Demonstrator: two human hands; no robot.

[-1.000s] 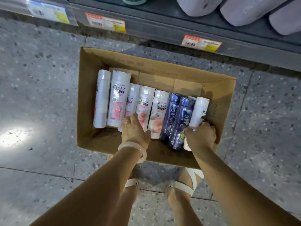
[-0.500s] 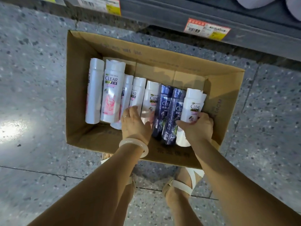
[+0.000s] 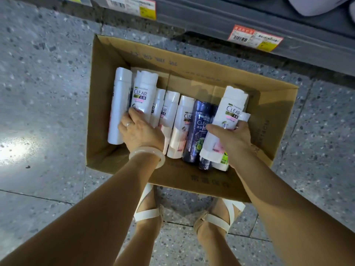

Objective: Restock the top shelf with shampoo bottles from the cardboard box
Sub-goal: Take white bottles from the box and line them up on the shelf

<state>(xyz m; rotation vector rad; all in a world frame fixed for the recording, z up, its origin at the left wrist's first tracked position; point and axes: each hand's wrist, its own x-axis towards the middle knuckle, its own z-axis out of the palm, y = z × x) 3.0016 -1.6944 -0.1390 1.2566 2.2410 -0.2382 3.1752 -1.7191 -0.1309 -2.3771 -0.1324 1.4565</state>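
My right hand [image 3: 231, 140] is gripping a white shampoo bottle [image 3: 225, 120], fingers and thumb curled round its lower half; the bottle is tilting up out of the row, cap end pointing away from me and raised above its neighbours. A second white bottle [image 3: 242, 118] is showing just behind my right fingers, touching them; whether I am holding it too I cannot tell.

My left hand [image 3: 141, 132] is lying on the second bottle from the left [image 3: 144, 96], fingers wrapping its lower part. A ring is sitting on one finger and a pale bangle [image 3: 147, 154] is circling the wrist.

Both hands are working inside the cardboard box [image 3: 194, 177], which is standing open on the speckled floor [image 3: 42, 77]. The remaining bottles are lying side by side along the box bottom: white ones to the left and middle, including the outermost white bottle [image 3: 118, 106] against the left wall, and two dark blue bottles [image 3: 196, 131] just left of the raised one.

Beyond the box, a low shelf edge [image 3: 211, 18] is carrying price tags [image 3: 254, 38]. My feet in white-strapped sandals [image 3: 147, 214] are standing at the box's near side.
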